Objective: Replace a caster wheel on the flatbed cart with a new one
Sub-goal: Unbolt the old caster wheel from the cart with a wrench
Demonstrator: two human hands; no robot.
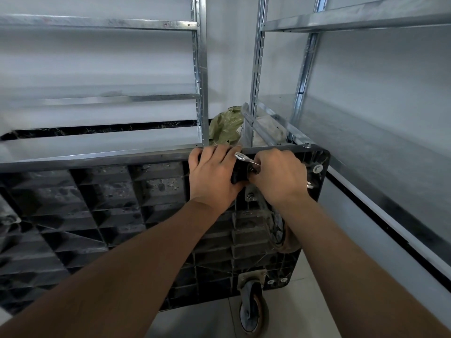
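Note:
The black flatbed cart (97,211) stands tipped on its side, its ribbed underside facing me. My left hand (212,174) grips a black caster wheel (238,175) near the cart's upper edge. My right hand (278,175) is closed on a small silver wrench (245,159), held at the caster's mounting. Below my right hand a metal mounting plate (250,195) with a bolt shows. A worn caster (278,230) sits further down the underside, and another caster (252,308) hangs at the lower corner near the floor.
Metal shelving (202,76) stands behind and to the right of the cart, close to its top edge. A green bag (225,128) lies behind the cart beside its folded silver handle (258,128). Pale floor tiles (305,301) show at the bottom right.

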